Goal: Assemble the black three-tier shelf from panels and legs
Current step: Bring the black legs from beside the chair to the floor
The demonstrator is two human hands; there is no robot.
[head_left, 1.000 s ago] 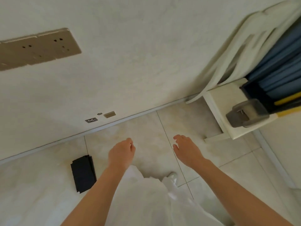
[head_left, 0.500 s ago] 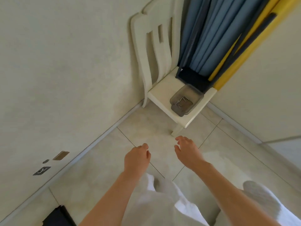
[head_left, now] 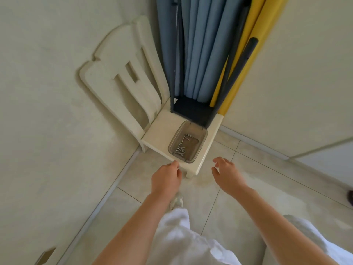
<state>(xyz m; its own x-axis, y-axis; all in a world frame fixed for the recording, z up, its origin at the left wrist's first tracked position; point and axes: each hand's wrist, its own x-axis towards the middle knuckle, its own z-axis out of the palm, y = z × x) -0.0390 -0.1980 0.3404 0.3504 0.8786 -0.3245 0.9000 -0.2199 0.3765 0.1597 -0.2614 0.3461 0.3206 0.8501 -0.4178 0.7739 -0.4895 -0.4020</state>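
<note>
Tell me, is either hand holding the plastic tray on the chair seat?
No, the left hand and right hand are empty, short of the tray resting on the chair seat.

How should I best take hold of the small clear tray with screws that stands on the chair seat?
Grip the clear tray by its two long side walls, coming from the near edge of the chair seat. The black frame stands right behind its far end, and loose screws lie inside, so keep it level.

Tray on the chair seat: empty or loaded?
Loaded, sparsely: loose metal screws lie on the bottom of the lidless clear tray, which sits flat on the seat of the white chair.
</note>
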